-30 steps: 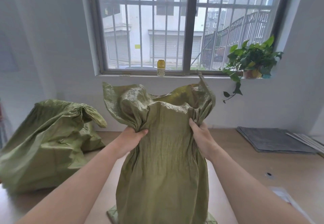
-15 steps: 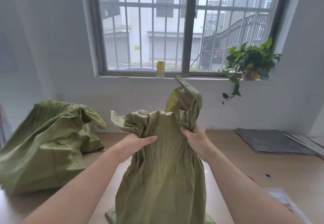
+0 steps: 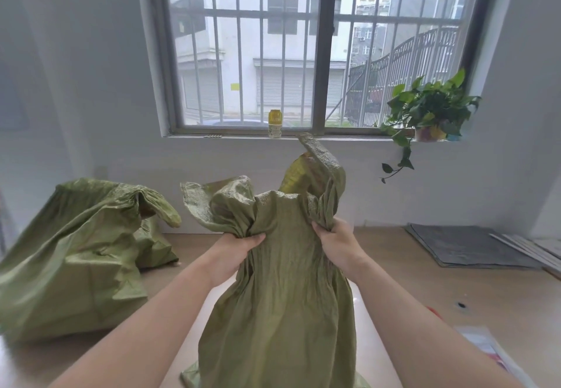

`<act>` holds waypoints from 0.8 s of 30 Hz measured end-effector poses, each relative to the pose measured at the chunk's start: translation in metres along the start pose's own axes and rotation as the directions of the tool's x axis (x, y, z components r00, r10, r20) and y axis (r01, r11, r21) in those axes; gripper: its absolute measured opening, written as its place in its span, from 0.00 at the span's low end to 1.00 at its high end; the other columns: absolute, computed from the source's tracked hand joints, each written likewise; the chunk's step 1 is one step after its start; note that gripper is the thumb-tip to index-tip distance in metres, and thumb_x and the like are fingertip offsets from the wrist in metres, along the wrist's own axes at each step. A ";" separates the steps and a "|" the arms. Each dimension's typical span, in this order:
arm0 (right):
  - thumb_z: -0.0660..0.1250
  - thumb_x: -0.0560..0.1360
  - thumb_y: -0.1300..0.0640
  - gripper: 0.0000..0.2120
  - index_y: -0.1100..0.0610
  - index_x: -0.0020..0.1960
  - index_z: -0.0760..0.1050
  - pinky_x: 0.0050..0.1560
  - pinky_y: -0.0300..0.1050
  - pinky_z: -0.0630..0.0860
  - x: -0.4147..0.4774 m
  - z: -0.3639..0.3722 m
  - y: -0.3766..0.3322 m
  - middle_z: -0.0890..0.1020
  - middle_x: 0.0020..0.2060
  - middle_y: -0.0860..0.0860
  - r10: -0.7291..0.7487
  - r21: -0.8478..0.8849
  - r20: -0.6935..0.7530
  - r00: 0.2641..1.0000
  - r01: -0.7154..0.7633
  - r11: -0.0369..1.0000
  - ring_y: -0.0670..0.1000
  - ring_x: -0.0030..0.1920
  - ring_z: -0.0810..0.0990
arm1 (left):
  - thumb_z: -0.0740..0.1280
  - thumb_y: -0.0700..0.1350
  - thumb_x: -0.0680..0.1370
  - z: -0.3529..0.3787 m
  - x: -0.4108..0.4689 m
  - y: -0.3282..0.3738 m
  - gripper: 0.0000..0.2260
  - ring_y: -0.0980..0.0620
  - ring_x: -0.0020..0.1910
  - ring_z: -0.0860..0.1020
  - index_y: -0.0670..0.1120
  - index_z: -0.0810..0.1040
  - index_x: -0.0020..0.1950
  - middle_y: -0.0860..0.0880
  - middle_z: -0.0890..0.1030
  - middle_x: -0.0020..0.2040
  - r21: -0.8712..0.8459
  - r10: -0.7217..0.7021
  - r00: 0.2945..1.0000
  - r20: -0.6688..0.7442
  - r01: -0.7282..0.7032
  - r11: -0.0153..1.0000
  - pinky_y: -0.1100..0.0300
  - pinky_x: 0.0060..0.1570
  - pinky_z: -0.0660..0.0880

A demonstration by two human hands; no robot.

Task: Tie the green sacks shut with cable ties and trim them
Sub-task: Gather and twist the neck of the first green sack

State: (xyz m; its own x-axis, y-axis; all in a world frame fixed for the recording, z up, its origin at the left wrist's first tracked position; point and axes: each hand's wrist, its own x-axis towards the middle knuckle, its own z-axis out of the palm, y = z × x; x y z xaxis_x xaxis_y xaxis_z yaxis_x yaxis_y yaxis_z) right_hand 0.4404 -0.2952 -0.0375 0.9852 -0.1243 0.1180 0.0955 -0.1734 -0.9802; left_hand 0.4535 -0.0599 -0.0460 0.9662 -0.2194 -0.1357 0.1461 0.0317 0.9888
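Now bunch the sack (image 3: 282, 296), upright under the grip, tighter, with left hand (image 3: 233, 251) and right hand (image 3: 337, 242) both clenched on gathered cloth just beneath the flared mouth — draw fists together, leaving one narrow throat for the tie.

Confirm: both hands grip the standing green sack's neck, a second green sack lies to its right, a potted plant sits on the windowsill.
Wrong side: the head view shows the second green sack left of the standing green sack. The left hand and right hand do grip its neck, and the potted plant sits on the windowsill.
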 end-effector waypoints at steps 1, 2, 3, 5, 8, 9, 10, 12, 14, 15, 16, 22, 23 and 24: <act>0.60 0.86 0.55 0.10 0.55 0.59 0.80 0.49 0.38 0.77 -0.001 0.000 -0.001 0.85 0.51 0.48 0.007 -0.002 0.006 1.000 -0.007 1.000 0.46 0.51 0.83 | 0.72 0.48 0.80 0.002 0.000 0.000 0.22 0.50 0.63 0.82 0.43 0.75 0.73 0.51 0.84 0.64 0.012 0.006 1.000 -0.007 -0.006 1.000 0.49 0.72 0.72; 0.60 0.86 0.55 0.10 0.53 0.58 0.80 0.50 0.38 0.77 -0.003 0.001 -0.001 0.85 0.51 0.47 0.012 -0.001 0.015 1.000 -0.012 1.000 0.46 0.53 0.83 | 0.71 0.50 0.81 0.005 -0.001 0.001 0.23 0.51 0.64 0.81 0.44 0.75 0.74 0.51 0.83 0.65 0.026 0.009 1.000 -0.010 -0.008 1.000 0.49 0.72 0.72; 0.59 0.86 0.55 0.10 0.52 0.59 0.79 0.50 0.38 0.77 -0.003 0.001 0.000 0.85 0.52 0.47 0.008 0.003 0.026 1.000 -0.008 1.000 0.47 0.54 0.83 | 0.71 0.51 0.81 0.007 -0.001 0.001 0.23 0.51 0.64 0.81 0.45 0.74 0.74 0.52 0.83 0.65 0.038 0.002 1.000 -0.022 -0.001 0.999 0.49 0.73 0.71; 0.58 0.87 0.54 0.10 0.51 0.60 0.79 0.49 0.37 0.77 -0.005 0.003 -0.001 0.85 0.53 0.46 0.009 0.030 0.044 0.999 -0.010 0.999 0.46 0.55 0.83 | 0.69 0.53 0.82 0.011 -0.002 0.002 0.23 0.50 0.65 0.79 0.45 0.74 0.74 0.51 0.82 0.66 0.068 -0.025 0.998 -0.053 0.029 0.997 0.49 0.73 0.71; 0.59 0.86 0.53 0.08 0.47 0.60 0.76 0.47 0.35 0.75 -0.008 0.003 -0.003 0.83 0.53 0.43 0.026 0.079 0.084 0.996 -0.033 0.996 0.42 0.53 0.81 | 0.68 0.53 0.83 0.016 -0.003 0.003 0.22 0.49 0.64 0.80 0.45 0.75 0.74 0.50 0.82 0.65 0.072 -0.028 0.997 -0.074 0.033 0.997 0.50 0.72 0.71; 0.60 0.86 0.52 0.07 0.46 0.59 0.76 0.47 0.35 0.75 -0.008 0.003 -0.002 0.83 0.53 0.43 0.031 0.093 0.095 0.995 -0.040 0.995 0.41 0.52 0.81 | 0.67 0.53 0.83 0.017 -0.003 0.003 0.21 0.49 0.64 0.80 0.44 0.75 0.73 0.50 0.82 0.64 0.067 -0.033 0.996 -0.077 0.038 0.997 0.50 0.72 0.71; 0.61 0.85 0.50 0.06 0.46 0.59 0.76 0.49 0.37 0.77 -0.009 0.003 -0.002 0.83 0.53 0.43 0.034 0.102 0.106 0.994 -0.045 0.994 0.42 0.53 0.82 | 0.67 0.53 0.83 0.019 -0.004 0.004 0.20 0.49 0.62 0.80 0.43 0.76 0.72 0.50 0.83 0.62 0.076 -0.037 0.995 -0.089 0.043 0.996 0.51 0.71 0.72; 0.67 0.80 0.42 0.14 0.48 0.61 0.78 0.59 0.46 0.80 -0.009 0.004 0.000 0.86 0.54 0.46 0.035 0.109 0.128 0.991 -0.049 0.993 0.46 0.55 0.84 | 0.66 0.54 0.83 0.024 -0.005 0.004 0.19 0.49 0.59 0.81 0.43 0.78 0.68 0.50 0.84 0.58 0.117 -0.039 0.990 -0.136 0.056 0.992 0.53 0.66 0.74; 0.72 0.77 0.41 0.19 0.50 0.63 0.79 0.63 0.52 0.80 -0.009 0.007 0.001 0.87 0.53 0.47 0.019 0.104 0.142 0.990 -0.034 0.994 0.48 0.55 0.86 | 0.66 0.55 0.82 0.028 -0.007 0.006 0.19 0.51 0.56 0.82 0.43 0.79 0.66 0.50 0.84 0.56 0.135 -0.020 0.988 -0.150 0.040 0.990 0.56 0.58 0.76; 0.73 0.77 0.44 0.19 0.51 0.63 0.80 0.62 0.52 0.81 -0.009 0.009 0.001 0.88 0.53 0.47 -0.005 0.097 0.145 0.989 -0.009 0.995 0.48 0.54 0.87 | 0.67 0.58 0.82 0.030 -0.008 0.006 0.19 0.52 0.55 0.82 0.45 0.80 0.65 0.51 0.85 0.56 0.137 -0.004 0.991 -0.131 0.023 0.990 0.57 0.56 0.77; 0.73 0.78 0.46 0.18 0.52 0.64 0.79 0.62 0.52 0.82 -0.008 0.010 0.001 0.88 0.53 0.48 -0.018 0.096 0.145 0.989 0.004 0.995 0.48 0.54 0.87 | 0.68 0.61 0.80 0.032 -0.010 0.007 0.21 0.53 0.56 0.83 0.48 0.81 0.64 0.52 0.86 0.56 0.147 0.015 0.994 -0.105 0.000 0.989 0.58 0.57 0.77; 0.70 0.80 0.53 0.18 0.52 0.68 0.76 0.62 0.49 0.81 -0.006 0.015 0.000 0.85 0.57 0.47 -0.057 0.064 0.101 0.993 0.051 0.997 0.48 0.59 0.84 | 0.72 0.63 0.76 0.038 -0.009 0.000 0.25 0.54 0.59 0.82 0.50 0.80 0.67 0.53 0.84 0.61 0.192 0.115 0.987 -0.109 -0.092 0.977 0.56 0.66 0.75; 0.70 0.80 0.53 0.18 0.51 0.69 0.76 0.63 0.50 0.81 -0.006 0.016 0.000 0.85 0.58 0.46 -0.071 0.047 0.095 0.993 0.067 0.997 0.48 0.60 0.84 | 0.71 0.63 0.77 0.040 -0.009 0.000 0.25 0.53 0.59 0.81 0.50 0.78 0.68 0.53 0.83 0.62 0.203 0.117 0.985 -0.127 -0.090 0.975 0.56 0.66 0.75; 0.70 0.79 0.52 0.19 0.51 0.69 0.76 0.64 0.51 0.80 -0.005 0.017 0.001 0.85 0.59 0.46 -0.083 0.038 0.090 0.993 0.080 0.996 0.48 0.60 0.83 | 0.71 0.62 0.78 0.042 -0.009 0.000 0.25 0.51 0.60 0.80 0.50 0.77 0.69 0.52 0.82 0.63 0.220 0.124 0.981 -0.149 -0.089 0.971 0.55 0.67 0.74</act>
State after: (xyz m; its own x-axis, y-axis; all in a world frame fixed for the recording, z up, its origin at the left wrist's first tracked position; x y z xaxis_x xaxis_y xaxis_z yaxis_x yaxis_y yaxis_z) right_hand 0.4375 -0.2782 -0.0419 0.9827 -0.0215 0.1838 0.1789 -0.1455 -0.9731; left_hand 0.4355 -0.0991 -0.0418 0.9976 -0.0659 -0.0201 0.0090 -0.1646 0.9863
